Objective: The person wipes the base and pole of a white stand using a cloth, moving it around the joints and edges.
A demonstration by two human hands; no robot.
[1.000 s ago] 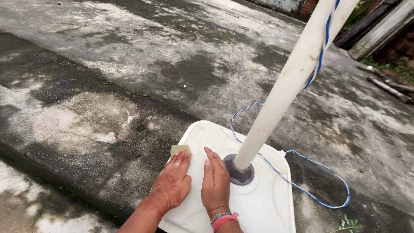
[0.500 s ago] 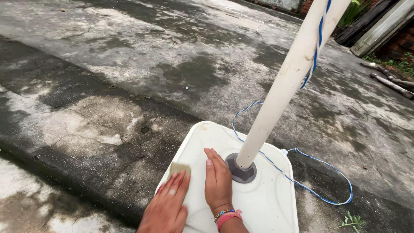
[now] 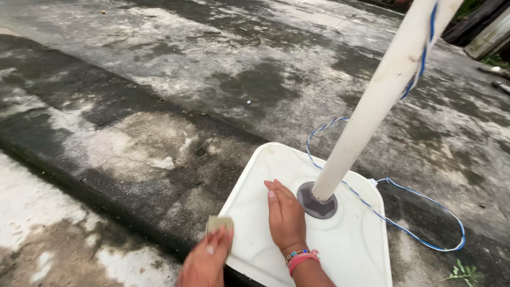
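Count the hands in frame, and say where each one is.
2. The left hand presses a small sponge at the near-left edge of the white base. The right hand lies flat on the base beside the pole.

The left hand (image 3: 206, 261) is motion-blurred and cut off by the bottom edge, so its grip on the small tan pad (image 3: 219, 223) cannot be made out; most of that pad lies hidden under the fingers. The right hand (image 3: 286, 217) ends at the forearm, also cropped below. The white pole (image 3: 380, 101) runs out through the top edge. The white base (image 3: 350, 250) loses its near corner to the frame.
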